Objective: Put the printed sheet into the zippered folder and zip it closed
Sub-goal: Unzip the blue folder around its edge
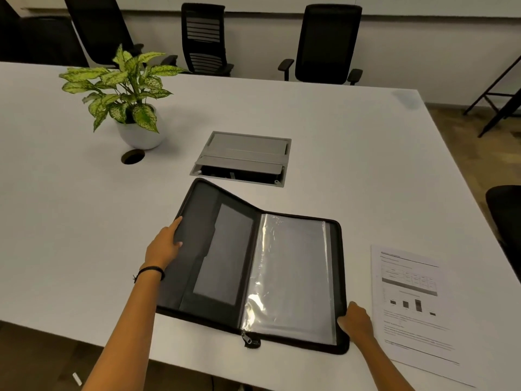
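Note:
The black zippered folder [225, 249] lies unzipped on the white table [338, 131], spread like a book. Its left cover is raised at a slant, and my left hand [166, 244] grips that cover's outer edge, thumb on the inside. The right half lies flat with clear plastic sleeves [293, 272] on top. My right hand [356, 320] holds the folder's near right corner with curled fingers. The zipper pull [249, 338] hangs at the spine's near end. The printed sheet [411, 306], with a table and a bar chart, lies flat to the right of the folder, untouched.
A potted plant [127, 91] stands at the back left beside a round cable hole [132, 157]. A grey cable box [242, 158] with its lid ajar is set into the table behind the folder. Black office chairs [327, 40] line the far side. The table's near edge runs under my forearms.

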Motion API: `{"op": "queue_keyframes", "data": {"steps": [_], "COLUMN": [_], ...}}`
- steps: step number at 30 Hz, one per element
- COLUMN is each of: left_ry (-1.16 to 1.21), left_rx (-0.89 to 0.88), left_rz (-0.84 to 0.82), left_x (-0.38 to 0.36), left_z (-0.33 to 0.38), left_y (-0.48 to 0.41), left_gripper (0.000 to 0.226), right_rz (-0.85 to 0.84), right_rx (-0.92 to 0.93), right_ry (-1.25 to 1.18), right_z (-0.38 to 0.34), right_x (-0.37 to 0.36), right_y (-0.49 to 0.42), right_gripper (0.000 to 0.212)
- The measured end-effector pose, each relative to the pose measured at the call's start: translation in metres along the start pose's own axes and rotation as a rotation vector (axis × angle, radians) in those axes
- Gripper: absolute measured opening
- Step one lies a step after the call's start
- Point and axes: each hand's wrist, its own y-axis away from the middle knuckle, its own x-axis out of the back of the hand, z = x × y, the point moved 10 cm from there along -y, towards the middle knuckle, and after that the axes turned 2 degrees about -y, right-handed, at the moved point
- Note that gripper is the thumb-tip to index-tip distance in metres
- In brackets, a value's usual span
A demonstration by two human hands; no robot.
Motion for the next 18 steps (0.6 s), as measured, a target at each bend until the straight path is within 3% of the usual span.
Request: {"op": "queue_keyframes", "data": {"steps": [18], "left_ry": [-0.189], "left_rx": [0.215], "left_rz": [-0.203], "left_x": [-0.101], "left_z": [-0.058], "left_y": [-0.021], "left_gripper": [0.073], "right_rz": [0.034], "right_rx": [-0.082], "right_ry": [0.047], "right_z": [0.014], "right_x": [0.003], "right_y": [-0.001], "right_gripper": [0.011]}}
